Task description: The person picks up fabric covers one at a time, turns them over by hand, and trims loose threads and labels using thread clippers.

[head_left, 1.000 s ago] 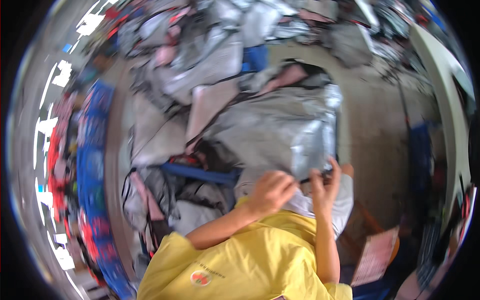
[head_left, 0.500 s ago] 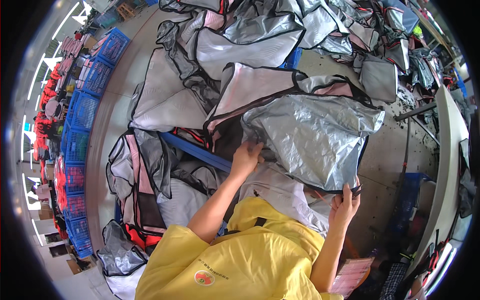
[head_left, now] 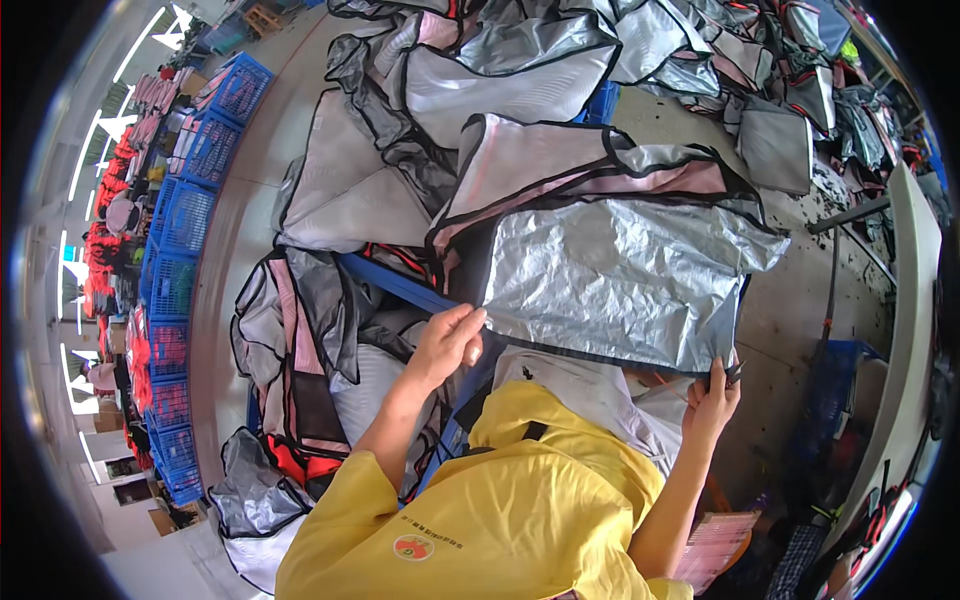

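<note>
A silver foil-like sewn fabric piece point(head_left: 620, 275) with dark edging is stretched in front of me. My left hand point(head_left: 446, 346) pinches its near left corner between thumb and fingers. At the near right corner, my right hand point(head_left: 710, 405) grips the dark edge. A small dark pointed tool point(head_left: 735, 373) sticks out from the right fingers; its exact kind is hard to make out. Behind the foil lies a pale pinkish panel point(head_left: 535, 160) with black binding. White fabric point(head_left: 580, 390) lies beneath, over my lap.
A blue bar point(head_left: 395, 282) runs under the fabric on the left. More grey and silver sewn pieces point(head_left: 510, 90) are heaped beyond. Blue crates point(head_left: 180, 215) line the left side. A pale table edge point(head_left: 900, 290) stands at the right, near a dark metal bar point(head_left: 850, 214).
My left hand has shifted left and a little nearer, now at the foil piece's corner. The near edge has been pulled straighter and flatter. The right hand keeps its hold, and the view has shifted slightly.
</note>
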{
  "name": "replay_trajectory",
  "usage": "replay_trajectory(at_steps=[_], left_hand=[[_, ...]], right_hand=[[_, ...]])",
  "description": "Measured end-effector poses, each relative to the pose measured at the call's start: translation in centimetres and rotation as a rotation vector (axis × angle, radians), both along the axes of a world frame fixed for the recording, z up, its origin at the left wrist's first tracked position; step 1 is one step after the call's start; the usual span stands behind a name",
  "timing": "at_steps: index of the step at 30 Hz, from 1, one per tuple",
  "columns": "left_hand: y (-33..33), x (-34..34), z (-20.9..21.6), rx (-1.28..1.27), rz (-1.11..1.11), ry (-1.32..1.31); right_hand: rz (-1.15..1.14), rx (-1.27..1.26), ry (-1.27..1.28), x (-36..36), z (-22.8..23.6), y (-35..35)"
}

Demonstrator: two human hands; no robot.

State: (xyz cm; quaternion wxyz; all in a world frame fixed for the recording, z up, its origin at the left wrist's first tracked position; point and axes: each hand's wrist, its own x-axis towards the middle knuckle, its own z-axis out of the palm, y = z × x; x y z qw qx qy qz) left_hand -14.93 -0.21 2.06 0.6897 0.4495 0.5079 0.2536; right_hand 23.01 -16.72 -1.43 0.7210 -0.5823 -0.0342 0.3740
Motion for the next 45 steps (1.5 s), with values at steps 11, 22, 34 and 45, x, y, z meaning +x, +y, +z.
replay_trajectory(at_steps=[11,22,34,45], left_hand=[[1.2,-0.3,-0.5,0.114,-0.017,0.085],[10.1,4.9,5.7,0.498,0.170,0.244],[11.1,20.1,6.4,1.265,-0.511,0.454],[-4.0,17.5,-1.3,1.375,-1.030,0.537]], right_hand=[[0.017,-0.061,0.018,-1.0,-0.3,-2.1],[0.053,-0.026,-0.035,-0.1,-0.8,-2.1],[0.037,-0.078,0.073,-2.1,-0.4,-2.6],[-0.175,-0.463,-0.262,1.9,-1.2,-11.0]])
